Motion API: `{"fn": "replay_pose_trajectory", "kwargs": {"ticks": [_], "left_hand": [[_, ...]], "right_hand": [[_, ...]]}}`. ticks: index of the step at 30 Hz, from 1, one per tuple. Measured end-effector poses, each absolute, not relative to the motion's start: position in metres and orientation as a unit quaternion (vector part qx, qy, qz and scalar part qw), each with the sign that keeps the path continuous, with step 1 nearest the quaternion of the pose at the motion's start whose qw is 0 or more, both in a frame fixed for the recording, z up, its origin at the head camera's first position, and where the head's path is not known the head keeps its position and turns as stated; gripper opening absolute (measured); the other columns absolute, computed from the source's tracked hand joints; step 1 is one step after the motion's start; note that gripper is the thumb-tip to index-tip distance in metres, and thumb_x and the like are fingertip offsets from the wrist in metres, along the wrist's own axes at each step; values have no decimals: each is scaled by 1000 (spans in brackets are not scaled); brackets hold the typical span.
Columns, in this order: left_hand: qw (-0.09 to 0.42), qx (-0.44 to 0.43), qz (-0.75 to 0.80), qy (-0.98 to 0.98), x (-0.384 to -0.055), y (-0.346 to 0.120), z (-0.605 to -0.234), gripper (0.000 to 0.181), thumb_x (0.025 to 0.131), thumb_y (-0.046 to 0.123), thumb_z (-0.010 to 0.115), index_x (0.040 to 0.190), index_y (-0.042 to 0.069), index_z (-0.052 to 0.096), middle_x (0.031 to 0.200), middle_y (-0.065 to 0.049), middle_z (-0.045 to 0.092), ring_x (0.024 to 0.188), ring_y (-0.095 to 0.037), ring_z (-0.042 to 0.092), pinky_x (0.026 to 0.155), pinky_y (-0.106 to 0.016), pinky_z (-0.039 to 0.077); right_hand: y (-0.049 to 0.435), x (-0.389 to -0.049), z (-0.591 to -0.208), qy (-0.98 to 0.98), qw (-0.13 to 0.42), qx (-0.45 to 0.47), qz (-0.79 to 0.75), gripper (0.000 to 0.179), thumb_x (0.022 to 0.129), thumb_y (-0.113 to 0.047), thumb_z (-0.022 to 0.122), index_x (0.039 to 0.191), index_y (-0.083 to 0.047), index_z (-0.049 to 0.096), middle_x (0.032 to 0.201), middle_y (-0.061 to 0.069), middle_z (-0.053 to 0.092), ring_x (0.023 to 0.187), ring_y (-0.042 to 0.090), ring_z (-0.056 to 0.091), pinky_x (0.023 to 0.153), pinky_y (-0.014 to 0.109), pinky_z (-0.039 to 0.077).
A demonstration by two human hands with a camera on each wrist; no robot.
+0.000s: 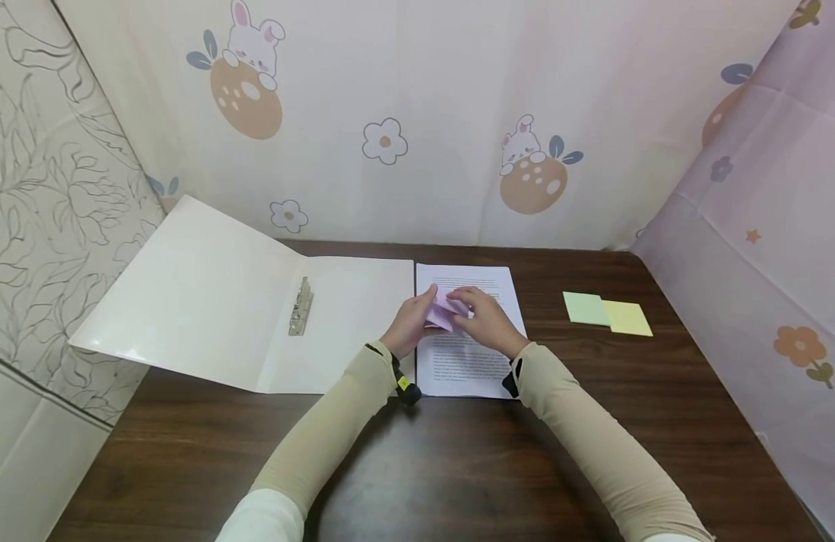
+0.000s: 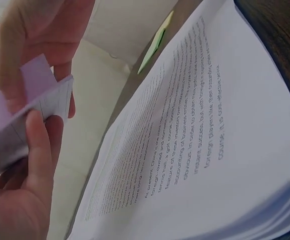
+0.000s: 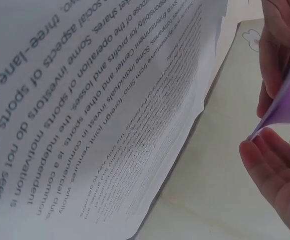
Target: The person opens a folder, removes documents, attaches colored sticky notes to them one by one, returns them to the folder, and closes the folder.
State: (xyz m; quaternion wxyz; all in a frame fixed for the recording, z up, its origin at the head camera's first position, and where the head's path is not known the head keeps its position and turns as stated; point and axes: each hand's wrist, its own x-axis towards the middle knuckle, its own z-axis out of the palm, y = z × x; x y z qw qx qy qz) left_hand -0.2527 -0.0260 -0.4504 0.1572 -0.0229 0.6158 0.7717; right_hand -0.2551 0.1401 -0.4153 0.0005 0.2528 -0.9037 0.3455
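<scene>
My left hand (image 1: 409, 324) holds a small pad of purple sticky notes (image 1: 440, 316) above a stack of printed paper (image 1: 464, 370). In the left wrist view, the thumb lies along the side of the pad (image 2: 60, 102), and a purple sheet stands bent away from it. My right hand (image 1: 488, 322) is at the pad's other side, its fingers bent over it. The right wrist view shows the right thumb and a fingertip (image 3: 252, 150) pinching the edge of a purple sheet (image 3: 287, 107). Part of the pad is hidden behind the fingers.
Left of the stack, a white ring binder (image 1: 363, 290) lies open, its cover (image 1: 193, 301) raised at a slant and its metal clip (image 1: 300, 307) showing. To the right on the dark wooden table (image 1: 559, 452) are green sticky notes (image 1: 585, 309) and yellow ones (image 1: 627, 318). Patterned curtains (image 1: 444, 90) stand behind.
</scene>
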Motion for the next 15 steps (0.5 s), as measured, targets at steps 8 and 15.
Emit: {"fn": "replay_pose_trajectory", "kwargs": {"ticks": [8,15], "left_hand": [[158,12,749,643,-254,-23,-450,53,102,37,48,141,2,48,128,-22,62,95,-19,68,82,-31,58],[102,3,680,726,-250,-22,-453,39,95,13,60,131,-1,58,116,-22,69,93,-23,71,79,-32,59]], "right_hand": [[144,-258,-418,-917,51,185,350,23,90,-6,65,109,5,70,114,24,69,112,39,64,95,49,52],[149,-261,-419,-919,50,185,346,20,91,-6,64,106,5,72,108,22,71,106,37,67,91,47,53]]}}
